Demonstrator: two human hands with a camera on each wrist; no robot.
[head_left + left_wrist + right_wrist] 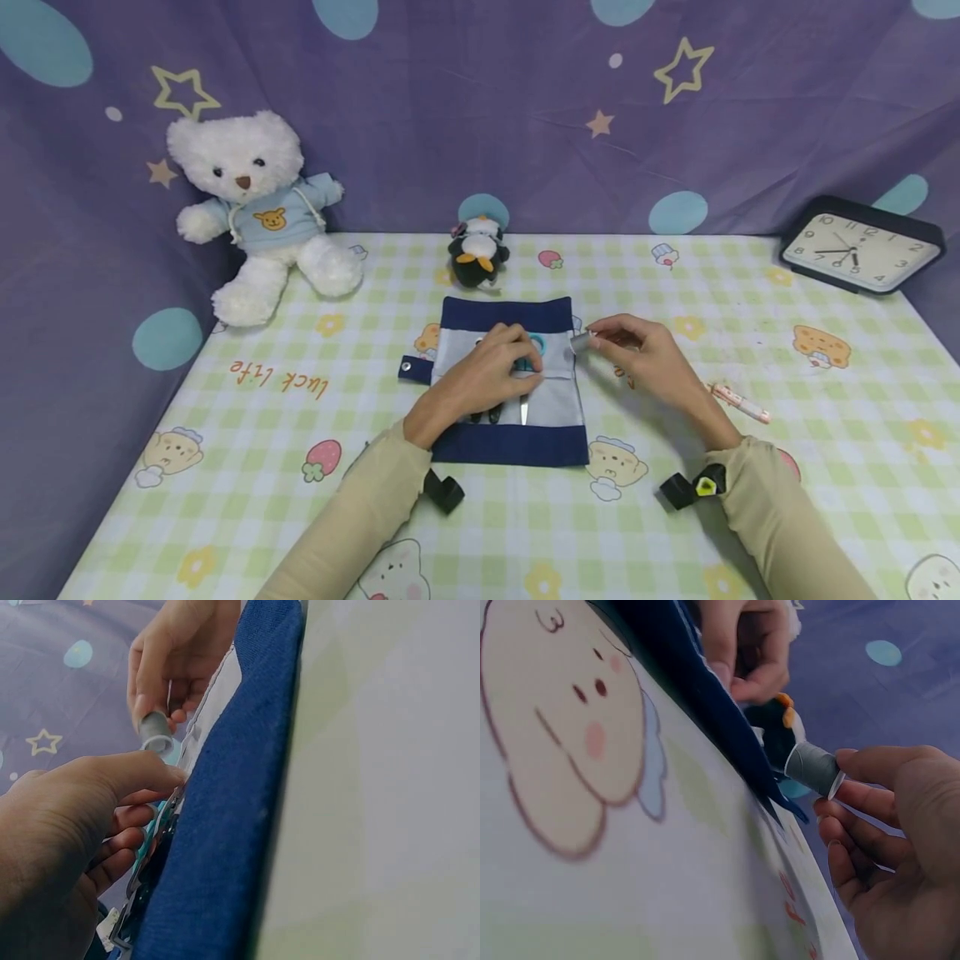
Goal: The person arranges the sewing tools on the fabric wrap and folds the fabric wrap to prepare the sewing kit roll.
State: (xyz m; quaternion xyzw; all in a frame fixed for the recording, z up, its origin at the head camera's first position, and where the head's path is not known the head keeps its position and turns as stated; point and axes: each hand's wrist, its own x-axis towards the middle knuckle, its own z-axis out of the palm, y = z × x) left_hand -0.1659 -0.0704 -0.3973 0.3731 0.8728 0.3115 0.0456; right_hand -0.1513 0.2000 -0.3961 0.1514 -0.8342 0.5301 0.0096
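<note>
A navy fabric pouch (510, 446) with a pale grey lining lies unrolled on the table. Scissors with teal handles (537, 343) sit in its pocket, their blade tip showing below, beside dark-handled tools (494, 413) partly hidden. My left hand (491, 367) is over the lining, thumb and fingertip pinching the pocket's edge; in the left wrist view the left hand (82, 832) has its thumb on that pale edge. At the pouch's right side, my right hand (648, 358) holds a spool of grey thread (814, 769) between thumb and fingers.
A white teddy bear (273, 212) sits at the back left, and a penguin plush (478, 254) stands behind the pouch. To the right are a small pink-and-white item (741, 403) and a black-framed clock (862, 246). A snap strap (415, 368) sticks out left of the pouch.
</note>
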